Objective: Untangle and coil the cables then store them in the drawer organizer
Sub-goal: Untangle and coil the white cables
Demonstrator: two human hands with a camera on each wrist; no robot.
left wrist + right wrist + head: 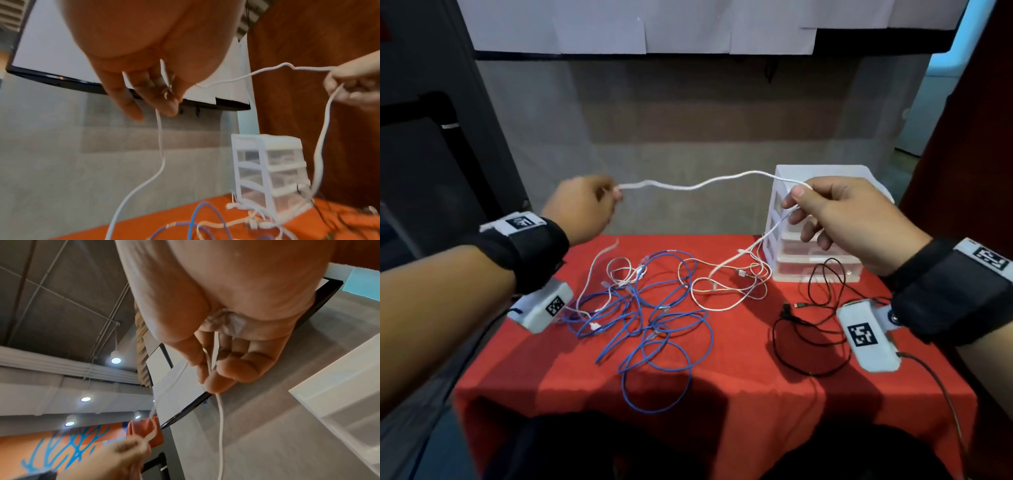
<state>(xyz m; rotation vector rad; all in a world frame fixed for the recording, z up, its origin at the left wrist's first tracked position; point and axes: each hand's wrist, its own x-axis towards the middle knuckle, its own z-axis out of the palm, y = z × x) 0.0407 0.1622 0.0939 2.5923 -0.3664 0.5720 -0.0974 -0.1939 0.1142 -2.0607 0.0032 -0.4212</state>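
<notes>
white cable stretched between both hands above the table

we see a thin white cable (698,185) held up in the air over a table draped in red cloth (739,387). the left hand (582,209) has its fingers curled around one stretch of it, and a loose tail hangs down from that hand toward the table. the right hand (839,219) pinches the cable between thumb and forefinger, the other fingers loosely bent. between the hands the cable runs in a slack, wavy line; below the right hand it drops to a tangle of pale cables (729,284) on the cloth. to the left of that tangle lies a pile of looped blue cables (654,322), and a thin black cable (808,329) lies to the right. a white plastic drawer organizer (822,246) with clear drawers stands at the table's far right, just behind the right hand.
</notes>
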